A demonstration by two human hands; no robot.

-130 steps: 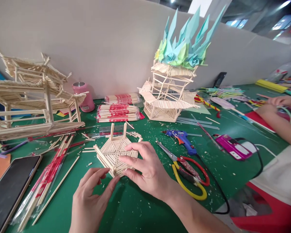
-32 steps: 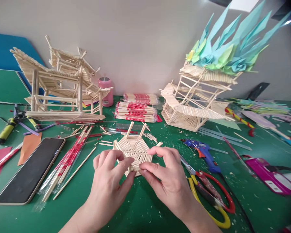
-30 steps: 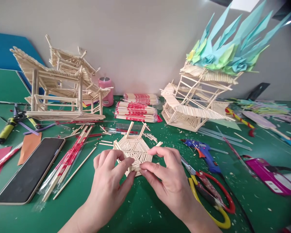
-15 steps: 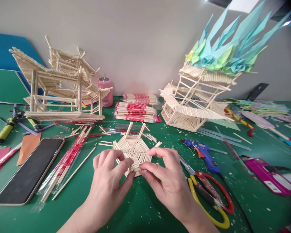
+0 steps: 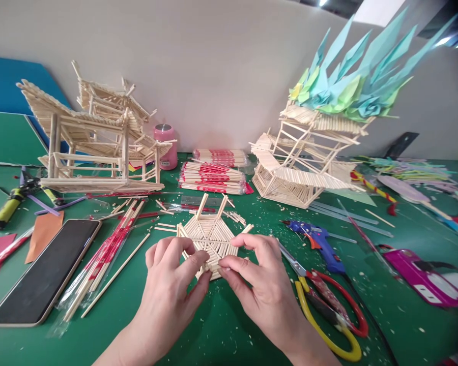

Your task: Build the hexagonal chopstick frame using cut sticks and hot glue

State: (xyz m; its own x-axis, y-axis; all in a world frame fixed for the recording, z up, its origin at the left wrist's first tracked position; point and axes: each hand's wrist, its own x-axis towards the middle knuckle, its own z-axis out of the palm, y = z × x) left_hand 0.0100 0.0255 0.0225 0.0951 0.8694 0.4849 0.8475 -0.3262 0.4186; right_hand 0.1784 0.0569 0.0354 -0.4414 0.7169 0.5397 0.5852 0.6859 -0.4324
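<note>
An octagon-like platform of pale wooden sticks [image 5: 209,236] lies flat on the green table, its sticks laid in wedges around a centre. Short stick posts [image 5: 202,206] rise from its far corners and sides. At the near left edge, my left hand [image 5: 171,284] is closed in a pinch, with the pale end of a short wooden stick [image 5: 205,266] showing between thumb and fingers. My right hand [image 5: 261,284] pinches beside it at the near right edge; its fingertips hide most of what they grip.
Right of my hand lie scissors [image 5: 328,305] and a blue glue gun [image 5: 318,241]. A phone [image 5: 44,272] and bagged sticks [image 5: 103,254] lie left. Stick-built models stand behind, a house [image 5: 95,147] and a paper-topped tower [image 5: 309,152], with stick bundles [image 5: 213,175] between.
Both hands keep their pinch at the platform's near edge, barely moving. The view has shifted slightly.
</note>
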